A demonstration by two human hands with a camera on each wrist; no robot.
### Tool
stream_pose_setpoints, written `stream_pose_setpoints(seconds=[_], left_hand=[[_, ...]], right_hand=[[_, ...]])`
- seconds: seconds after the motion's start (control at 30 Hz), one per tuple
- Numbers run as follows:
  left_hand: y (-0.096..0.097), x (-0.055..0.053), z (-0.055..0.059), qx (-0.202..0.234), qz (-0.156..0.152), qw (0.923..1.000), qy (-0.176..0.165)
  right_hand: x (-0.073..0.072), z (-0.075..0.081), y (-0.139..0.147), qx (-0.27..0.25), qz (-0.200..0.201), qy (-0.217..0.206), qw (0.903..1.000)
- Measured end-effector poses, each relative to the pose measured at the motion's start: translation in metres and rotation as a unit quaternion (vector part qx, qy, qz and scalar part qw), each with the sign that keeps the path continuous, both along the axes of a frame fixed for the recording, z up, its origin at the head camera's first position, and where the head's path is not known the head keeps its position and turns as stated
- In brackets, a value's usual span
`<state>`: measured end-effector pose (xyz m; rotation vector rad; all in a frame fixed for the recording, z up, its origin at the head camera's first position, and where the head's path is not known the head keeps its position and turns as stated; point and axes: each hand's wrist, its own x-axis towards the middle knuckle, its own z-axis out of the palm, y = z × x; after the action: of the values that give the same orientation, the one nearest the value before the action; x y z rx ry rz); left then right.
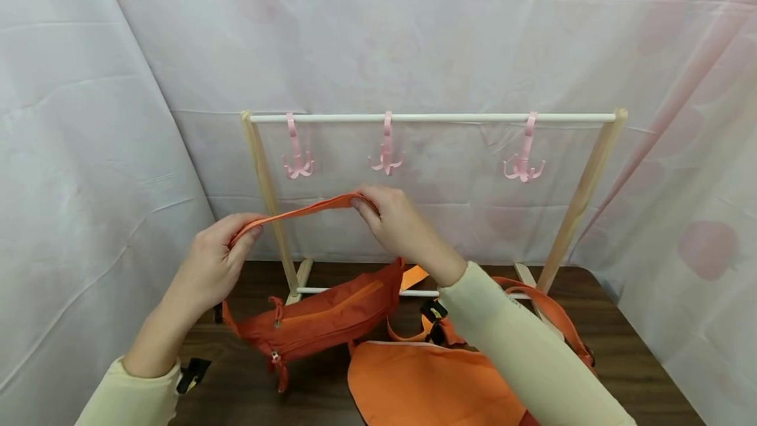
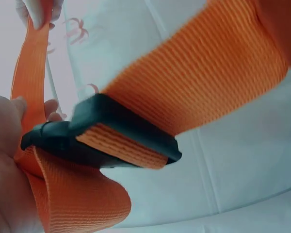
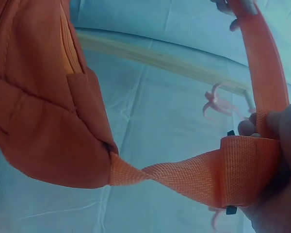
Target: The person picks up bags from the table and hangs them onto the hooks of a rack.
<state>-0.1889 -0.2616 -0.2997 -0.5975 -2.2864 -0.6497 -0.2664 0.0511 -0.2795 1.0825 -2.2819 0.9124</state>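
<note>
An orange webbing strap is stretched between the two hands, rising toward the right. My left hand pinches its lower end between thumb and fingers; my right hand pinches the higher end. Below the strap hangs a red-orange waist bag, tilted up at its right end, with zips and cord pulls at its left. Beside the left hand, the left wrist view shows a black strap slider with webbing threaded through. In the right wrist view, a twisted length of webbing runs from the bag to the right hand.
Behind the hands stands a wooden rack with a white top bar. Pink hooks hang from it at left, middle and right. A second orange bag lies on the dark wooden table, partly under the right forearm, a strap curving right.
</note>
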Motion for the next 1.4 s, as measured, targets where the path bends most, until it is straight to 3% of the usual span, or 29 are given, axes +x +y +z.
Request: stream_pose_setpoints(seconds=[0.33,0.57,0.73,1.0,1.4], left_hand=[[0.001,-0.014,0.008,0.045,0.003,0.9986,0.029],[-0.001,-0.023,0.014,0.044,-0.002,0.9975,0.056],[-0.002,-0.029,0.017,0.057,0.016,0.9966,0.058],[0.002,-0.041,0.026,0.084,0.053,0.9902,0.098],[0.012,-0.060,0.036,0.164,0.096,0.9791,0.072]], right_hand=[[-0.022,0.010,-0.015,-0.039,-0.016,0.004,0.9991],[-0.033,0.021,-0.020,-0.052,-0.043,0.008,0.9977],[-0.037,0.026,-0.022,-0.040,-0.056,0.003,0.9976],[-0.043,0.035,-0.029,-0.053,-0.063,-0.003,0.9966],[-0.057,0.049,-0.044,-0.052,-0.115,0.016,0.9919]])
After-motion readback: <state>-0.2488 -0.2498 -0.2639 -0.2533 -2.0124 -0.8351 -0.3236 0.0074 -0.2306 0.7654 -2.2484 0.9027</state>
